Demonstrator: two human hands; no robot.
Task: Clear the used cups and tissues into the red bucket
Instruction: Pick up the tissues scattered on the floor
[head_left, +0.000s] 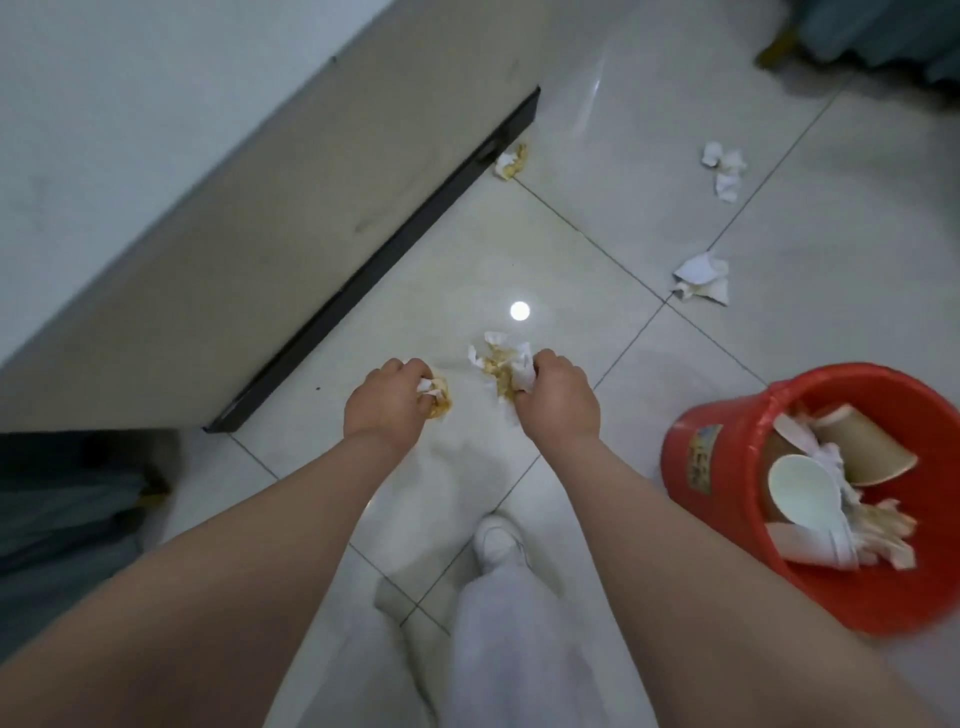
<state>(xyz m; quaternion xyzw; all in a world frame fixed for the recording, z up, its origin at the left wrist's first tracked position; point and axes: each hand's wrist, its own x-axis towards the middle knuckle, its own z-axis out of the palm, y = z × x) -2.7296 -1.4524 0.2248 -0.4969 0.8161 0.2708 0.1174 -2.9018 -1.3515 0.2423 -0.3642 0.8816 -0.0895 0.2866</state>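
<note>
Left hand (387, 397) and right hand (558, 397) each clutch a stained tissue; carry both right, releasing only over the red bucket (727, 415).

Bare forearms, no sleeves, no jewellery in view.
Left hand (387, 397) and right hand (558, 400) ungloved; white trouser leg (519, 649), white shoe (497, 538) below.

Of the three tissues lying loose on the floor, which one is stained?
The tissue by the cabinet's dark base: it shows yellow-brown stains, while the two on the right, far and nearer, look plain white.
</note>
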